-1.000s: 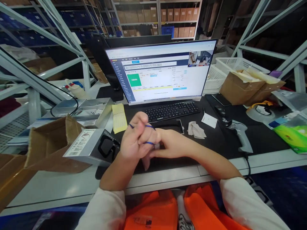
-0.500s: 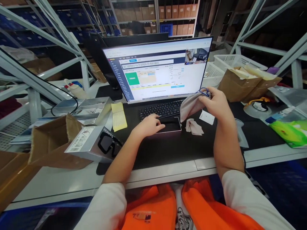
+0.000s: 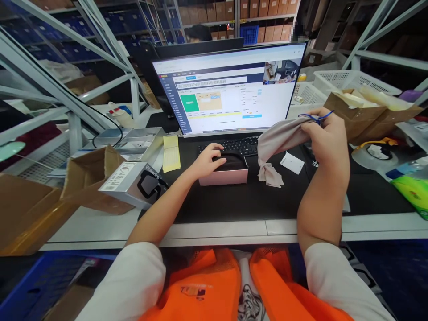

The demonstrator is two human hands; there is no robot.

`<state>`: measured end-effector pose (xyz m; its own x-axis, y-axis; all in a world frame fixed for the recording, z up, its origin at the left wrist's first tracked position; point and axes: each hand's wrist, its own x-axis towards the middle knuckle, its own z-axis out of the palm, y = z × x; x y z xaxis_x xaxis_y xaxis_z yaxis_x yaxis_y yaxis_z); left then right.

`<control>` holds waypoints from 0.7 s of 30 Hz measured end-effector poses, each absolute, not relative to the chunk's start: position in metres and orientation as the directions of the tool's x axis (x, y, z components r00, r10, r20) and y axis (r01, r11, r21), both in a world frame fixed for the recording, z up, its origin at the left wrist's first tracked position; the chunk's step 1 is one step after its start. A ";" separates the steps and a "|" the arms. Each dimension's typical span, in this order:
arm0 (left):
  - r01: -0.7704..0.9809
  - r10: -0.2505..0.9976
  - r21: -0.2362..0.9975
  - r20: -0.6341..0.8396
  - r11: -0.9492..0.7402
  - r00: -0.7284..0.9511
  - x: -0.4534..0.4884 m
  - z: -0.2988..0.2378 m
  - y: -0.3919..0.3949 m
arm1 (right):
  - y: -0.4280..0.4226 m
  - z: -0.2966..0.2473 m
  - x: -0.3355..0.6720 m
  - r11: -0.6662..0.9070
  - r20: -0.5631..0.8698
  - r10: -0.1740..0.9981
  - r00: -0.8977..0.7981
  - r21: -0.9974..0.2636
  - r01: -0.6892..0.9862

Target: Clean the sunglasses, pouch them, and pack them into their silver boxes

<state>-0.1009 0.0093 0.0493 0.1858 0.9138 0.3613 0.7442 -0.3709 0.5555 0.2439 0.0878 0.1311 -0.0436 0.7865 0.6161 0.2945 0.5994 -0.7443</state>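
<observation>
My right hand (image 3: 326, 138) is raised over the desk's right side, closed on the mouth of a grey cloth pouch (image 3: 279, 138) with a blue drawstring (image 3: 316, 118); the pouch hangs down to the left. My left hand (image 3: 207, 160) rests with curled fingers on a dark object lying in a pale pink tray-like box (image 3: 224, 175), just in front of the black keyboard (image 3: 238, 145). A second crumpled grey cloth (image 3: 270, 174) lies on the black mat (image 3: 240, 200) beside the box. A small white card (image 3: 292, 162) lies to its right.
A monitor (image 3: 227, 91) stands behind the keyboard. On the left are a silver box printed with sunglasses (image 3: 132, 183), an open cardboard box (image 3: 88, 176) and a yellow notepad (image 3: 171, 152). Brown boxes (image 3: 364, 118), white baskets (image 3: 347, 80) and a green packet (image 3: 413, 191) fill the right. Shelving rises behind.
My hands parted from in front of me. The right one lifted the grey pouch up and to the right; the left went to the pink box, which now shows its side.
</observation>
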 end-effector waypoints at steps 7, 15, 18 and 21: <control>0.751 0.800 0.496 0.595 -0.434 0.069 -0.097 0.088 -0.028 | 0.092 0.130 0.246 0.600 0.623 0.782 -0.011 -0.749 0.281; 0.865 0.748 0.219 0.621 -0.451 0.233 -0.065 0.074 -0.123 | 0.101 0.125 0.244 0.657 0.677 0.736 -0.014 -0.710 0.253; 0.908 0.793 0.152 0.557 -0.391 0.248 -0.048 0.041 -0.144 | 0.096 0.126 0.236 0.678 0.682 0.729 -0.055 -0.708 0.200; 0.935 0.872 0.223 0.467 -0.276 0.146 -0.043 0.009 -0.150 | 0.083 0.126 0.222 0.731 0.723 0.682 -0.109 -0.676 0.092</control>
<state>-0.0429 -0.1505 0.0086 0.1457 0.8724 0.4666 0.9350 -0.2755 0.2232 0.2217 0.0830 0.1259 -0.1094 0.6822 0.7229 0.0918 0.7311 -0.6761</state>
